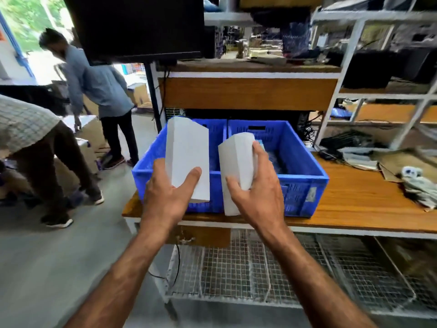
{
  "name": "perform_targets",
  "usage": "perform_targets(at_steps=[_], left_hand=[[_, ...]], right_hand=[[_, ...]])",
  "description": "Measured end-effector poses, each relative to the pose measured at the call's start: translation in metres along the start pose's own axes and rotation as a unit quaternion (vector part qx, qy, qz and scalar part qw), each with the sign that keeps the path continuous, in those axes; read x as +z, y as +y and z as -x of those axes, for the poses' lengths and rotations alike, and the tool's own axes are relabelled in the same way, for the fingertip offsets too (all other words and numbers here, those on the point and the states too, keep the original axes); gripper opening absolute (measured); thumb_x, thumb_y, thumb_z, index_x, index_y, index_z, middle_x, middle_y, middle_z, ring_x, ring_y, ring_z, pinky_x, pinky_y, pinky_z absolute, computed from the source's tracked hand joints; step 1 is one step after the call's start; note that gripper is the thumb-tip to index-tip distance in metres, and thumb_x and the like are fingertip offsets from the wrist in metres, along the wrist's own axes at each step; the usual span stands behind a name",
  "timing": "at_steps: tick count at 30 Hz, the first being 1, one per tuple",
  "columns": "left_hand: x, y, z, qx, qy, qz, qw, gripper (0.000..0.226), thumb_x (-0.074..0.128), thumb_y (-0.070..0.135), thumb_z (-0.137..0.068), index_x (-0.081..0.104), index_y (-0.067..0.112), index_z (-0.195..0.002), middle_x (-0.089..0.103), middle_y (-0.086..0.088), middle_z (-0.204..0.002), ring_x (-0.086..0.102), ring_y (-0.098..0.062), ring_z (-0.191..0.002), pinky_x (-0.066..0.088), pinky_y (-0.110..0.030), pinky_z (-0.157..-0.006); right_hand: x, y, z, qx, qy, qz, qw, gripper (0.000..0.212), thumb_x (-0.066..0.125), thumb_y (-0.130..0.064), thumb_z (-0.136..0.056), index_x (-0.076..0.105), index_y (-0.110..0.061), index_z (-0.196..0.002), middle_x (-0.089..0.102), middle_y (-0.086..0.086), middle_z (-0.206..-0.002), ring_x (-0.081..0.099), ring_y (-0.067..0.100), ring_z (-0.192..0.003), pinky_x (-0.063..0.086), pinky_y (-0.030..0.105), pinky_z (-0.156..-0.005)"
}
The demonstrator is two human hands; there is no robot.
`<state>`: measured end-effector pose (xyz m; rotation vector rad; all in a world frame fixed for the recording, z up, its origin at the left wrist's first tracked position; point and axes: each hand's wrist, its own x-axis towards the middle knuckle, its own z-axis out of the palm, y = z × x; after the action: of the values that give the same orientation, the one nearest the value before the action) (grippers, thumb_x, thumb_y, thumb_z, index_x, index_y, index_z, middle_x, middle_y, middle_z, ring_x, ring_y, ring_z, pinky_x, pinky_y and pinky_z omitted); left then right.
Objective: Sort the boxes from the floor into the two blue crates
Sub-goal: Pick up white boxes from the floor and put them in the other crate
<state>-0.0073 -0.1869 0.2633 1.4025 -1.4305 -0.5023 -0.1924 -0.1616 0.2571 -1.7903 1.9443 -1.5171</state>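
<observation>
- While the left hand (165, 195) grips one white box (186, 157) upright, its long axis toward 12 o'clock, the left blue crate (151, 166) lies just beyond
- Right hand (257, 185) clasps a second white box (236, 166), right blue crate (305, 171) at 1 o'clock; both crate mouths look open to me

Blue crates (305, 183) on wooden table (354, 204)

Bright daylight from doorway (28, 27) upper left, overexposed; wide-angle bending at edges; motion blur on shelves (378, 55).
</observation>
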Motion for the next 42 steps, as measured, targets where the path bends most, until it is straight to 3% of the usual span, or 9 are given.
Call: perform_targets(at_steps=[7, 12, 17, 22, 28, 32, 34, 38, 42], left_hand=[[0.012, -0.018, -0.106, -0.004, -0.021, -0.032, 0.999, 0.057, 0.067, 0.061, -0.088, 0.041, 0.026, -0.126, 0.056, 0.017, -0.098, 0.059, -0.008, -0.089, 0.047, -0.029, -0.062], [0.037, -0.034, -0.187, -0.02, -0.023, -0.114, 0.993, 0.056, 0.065, 0.058, -0.089, 0.042, 0.019, -0.122, 0.064, -0.005, -0.115, 0.061, -0.032, -0.104, 0.048, -0.041, -0.081], [0.085, -0.068, -0.262, -0.045, -0.086, -0.279, 0.955, 0.058, 0.06, 0.054, -0.091, 0.039, 0.01, -0.124, 0.064, -0.018, -0.124, 0.061, -0.041, -0.114, 0.044, -0.043, -0.083], [0.135, -0.118, -0.308, -0.097, -0.17, -0.364, 0.911, 0.062, 0.059, 0.047, -0.092, 0.038, 0.004, -0.132, 0.06, -0.019, -0.133, 0.059, -0.042, -0.121, 0.047, -0.045, -0.09], [0.172, -0.171, -0.332, -0.157, -0.25, -0.378, 0.877, 0.088, 0.063, 0.046, -0.091, 0.026, -0.007, -0.151, 0.053, -0.019, -0.146, 0.054, -0.038, -0.132, 0.046, -0.043, -0.097], [0.188, -0.192, -0.343, -0.169, -0.299, -0.366, 0.865, 0.098, 0.058, 0.047, -0.096, 0.006, -0.009, -0.157, 0.043, -0.023, -0.155, 0.046, -0.042, -0.14, 0.041, -0.047, -0.107], [0.188, -0.195, -0.348, -0.156, -0.319, -0.353, 0.865, 0.096, 0.056, 0.047, -0.098, 0.006, -0.011, -0.156, 0.041, -0.028, -0.154, 0.044, -0.043, -0.14, 0.04, -0.047, -0.109], [0.175, -0.19, -0.347, -0.08, -0.322, -0.369, 0.868, 0.064, 0.053, 0.048, -0.1, 0.04, -0.001, -0.139, 0.056, -0.026, -0.139, 0.056, -0.042, -0.127, 0.046, -0.044, -0.094], [0.144, -0.169, -0.334, 0.047, -0.235, -0.387, 0.89, 0.044, 0.047, 0.049, -0.101, 0.048, 0.012, -0.123, 0.062, -0.013, -0.124, 0.062, -0.037, -0.113, 0.048, -0.044, -0.08]], right_hand=[[0.071, -0.009, -0.086, 0.0, 0.015, 0.006, 1.0, 0.084, 0.067, -0.043, -0.09, 0.021, -0.028, -0.159, 0.049, -0.003, -0.142, 0.05, 0.014, -0.119, 0.042, 0.029, -0.085], [0.136, -0.001, -0.155, 0.019, -0.013, 0.025, 0.999, 0.082, 0.063, -0.042, -0.092, 0.022, -0.023, -0.159, 0.048, 0.004, -0.148, 0.05, 0.024, -0.128, 0.045, 0.04, -0.098], [0.198, 0.035, -0.216, 0.057, -0.118, 0.1, 0.986, 0.07, 0.058, -0.038, -0.092, 0.027, -0.019, -0.152, 0.054, 0.013, -0.135, 0.057, 0.038, -0.119, 0.044, 0.045, -0.083], [0.256, 0.068, -0.251, 0.087, -0.24, 0.232, 0.938, 0.061, 0.058, -0.036, -0.096, 0.032, -0.009, -0.143, 0.053, 0.019, -0.134, 0.06, 0.041, -0.116, 0.04, 0.042, -0.077], [0.307, 0.084, -0.263, 0.117, -0.316, 0.274, 0.901, 0.059, 0.063, -0.034, -0.094, 0.036, -0.006, -0.138, 0.053, 0.019, -0.135, 0.061, 0.035, -0.12, 0.048, 0.039, -0.089], [0.326, 0.089, -0.265, 0.131, -0.341, 0.279, 0.888, 0.052, 0.059, -0.031, -0.098, 0.037, -0.006, -0.137, 0.051, 0.02, -0.137, 0.06, 0.037, -0.12, 0.045, 0.038, -0.083], [0.33, 0.089, -0.264, 0.124, -0.354, 0.288, 0.881, 0.05, 0.059, -0.031, -0.098, 0.038, -0.006, -0.137, 0.05, 0.02, -0.138, 0.061, 0.038, -0.12, 0.047, 0.04, -0.085], [0.324, 0.084, -0.262, 0.099, -0.342, 0.305, 0.883, 0.048, 0.056, -0.034, -0.099, 0.041, -0.008, -0.137, 0.048, 0.017, -0.137, 0.06, 0.038, -0.119, 0.046, 0.041, -0.082], [0.308, 0.072, -0.251, 0.048, -0.263, 0.29, 0.919, 0.049, 0.048, -0.039, -0.103, 0.044, -0.011, -0.142, 0.05, 0.012, -0.137, 0.053, 0.033, -0.124, 0.05, 0.043, -0.086]])
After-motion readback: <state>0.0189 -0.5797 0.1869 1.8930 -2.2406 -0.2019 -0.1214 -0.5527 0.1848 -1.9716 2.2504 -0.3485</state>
